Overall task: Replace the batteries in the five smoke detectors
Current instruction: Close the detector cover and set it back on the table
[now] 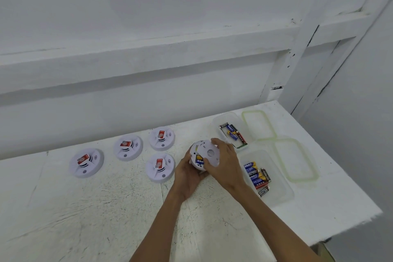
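I hold one white smoke detector (205,154) above the table, its back turned up. Blue and yellow batteries (199,160) show in its open compartment. My left hand (188,173) cups it from below and the left. My right hand (226,162) grips its right rim, thumb near the batteries. Several other detectors lie face up on the table to the left, each with a red sticker: one at far left (86,162), one (128,147), one at the back (162,138) and one nearest my hands (160,167).
Two clear plastic tubs stand to the right, the far tub (221,118) and the near tub (282,193), both holding loose batteries. Their green-rimmed lids (258,124) (295,159) lie beside them. The table's right edge (348,226) drops off close by. A white wall runs behind.
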A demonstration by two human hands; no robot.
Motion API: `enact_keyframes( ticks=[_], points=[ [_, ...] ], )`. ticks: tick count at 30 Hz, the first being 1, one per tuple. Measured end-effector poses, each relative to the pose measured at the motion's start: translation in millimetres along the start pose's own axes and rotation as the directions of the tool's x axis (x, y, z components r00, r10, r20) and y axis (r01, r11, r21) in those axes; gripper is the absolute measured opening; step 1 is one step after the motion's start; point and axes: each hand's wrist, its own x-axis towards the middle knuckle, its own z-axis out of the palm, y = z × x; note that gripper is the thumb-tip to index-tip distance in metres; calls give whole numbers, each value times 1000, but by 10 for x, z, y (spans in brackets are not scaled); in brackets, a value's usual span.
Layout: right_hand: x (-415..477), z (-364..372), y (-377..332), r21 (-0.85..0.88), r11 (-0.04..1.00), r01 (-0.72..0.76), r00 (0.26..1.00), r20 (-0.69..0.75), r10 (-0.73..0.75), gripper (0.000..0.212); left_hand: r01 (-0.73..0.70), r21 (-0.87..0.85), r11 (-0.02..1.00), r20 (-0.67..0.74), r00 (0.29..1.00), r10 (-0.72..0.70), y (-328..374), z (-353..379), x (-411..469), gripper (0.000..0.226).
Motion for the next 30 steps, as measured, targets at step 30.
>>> enact_keyframes(
  ticks=[30],
  points=[
    [-19,154,-2,-39,998,-41,998,38,43,69,34,-205,978,88,996,-16,51,-22,-59,53]
  ],
)
